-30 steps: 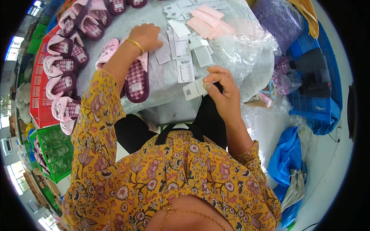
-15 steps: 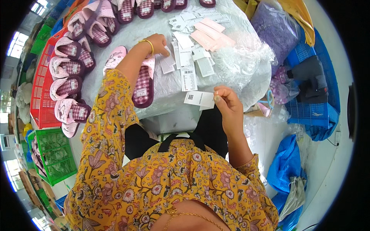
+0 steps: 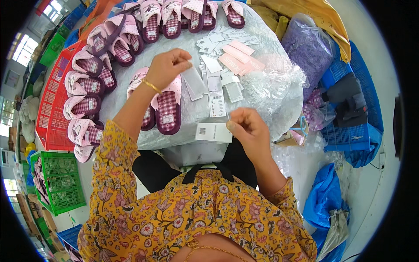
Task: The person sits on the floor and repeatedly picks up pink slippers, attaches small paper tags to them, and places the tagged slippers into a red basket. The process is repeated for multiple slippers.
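Observation:
My right hand [image 3: 248, 126] pinches a corner of a white hang tag [image 3: 213, 132] bearing a small square code, in front of the table's near edge. Over the table my left hand [image 3: 171, 66], a gold bangle at its wrist, has thumb and fingertips closed on another white tag [image 3: 195, 84] that hangs below them. Beneath my left wrist lies a pair of slippers; the right one [image 3: 167, 111] has a pink upper and a checked maroon insole, and the other is partly hidden. Barcode stickers [image 3: 216, 105] and pale pink cards [image 3: 240, 59] lie to the right.
Many more pink slippers [image 3: 172, 19] line the table's far and left edges. A red crate [image 3: 50, 122] and a green crate [image 3: 59, 181] stand at the left. To the right are a bag of purple material [image 3: 307, 48] and a blue basket [image 3: 349, 131]. Plastic sheeting [image 3: 279, 83] covers the table.
My left hand has risen off the tag pile with a white tag at its fingertips. My right hand has moved slightly left and nearer me with its tag. The whole view has shifted somewhat.

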Demonstrator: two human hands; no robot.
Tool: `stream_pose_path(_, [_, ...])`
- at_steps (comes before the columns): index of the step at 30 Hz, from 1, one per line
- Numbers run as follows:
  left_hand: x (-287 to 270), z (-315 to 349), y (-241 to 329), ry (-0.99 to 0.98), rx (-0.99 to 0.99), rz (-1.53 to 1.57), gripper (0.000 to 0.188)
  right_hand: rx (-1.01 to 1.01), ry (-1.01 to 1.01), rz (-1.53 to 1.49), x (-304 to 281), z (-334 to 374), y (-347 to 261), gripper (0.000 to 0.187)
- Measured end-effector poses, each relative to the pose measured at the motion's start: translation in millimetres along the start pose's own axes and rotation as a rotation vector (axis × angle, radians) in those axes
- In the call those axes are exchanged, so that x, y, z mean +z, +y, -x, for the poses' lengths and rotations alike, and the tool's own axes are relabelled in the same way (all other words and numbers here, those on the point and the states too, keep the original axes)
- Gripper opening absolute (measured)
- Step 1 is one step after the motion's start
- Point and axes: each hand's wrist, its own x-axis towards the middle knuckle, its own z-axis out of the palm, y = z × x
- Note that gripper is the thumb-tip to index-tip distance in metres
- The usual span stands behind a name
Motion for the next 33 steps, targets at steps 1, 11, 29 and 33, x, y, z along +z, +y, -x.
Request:
stream_pose_path(1, [4,15,11,-0.01,-0.006,0.021,0.023,0.039,-0.02,-0.058,4,-6,-2,0.033])
stream_pose_path(11, [29,94,48,-0.1,0.074,0.121,0.032,0.157,-0.077,0.085,44,-39,-8,0.042])
stream_pose_path(29, [35,112,55,0.033,0.181,-0.041,0.025,0.212,-0.038,0.091,51,-25,-1,0.035])
stream_pose_path(33, [38,113,51,0.049,0.191,-0.037,0.025,0.199,-0.039,0.067,51,-25,1,0.033])
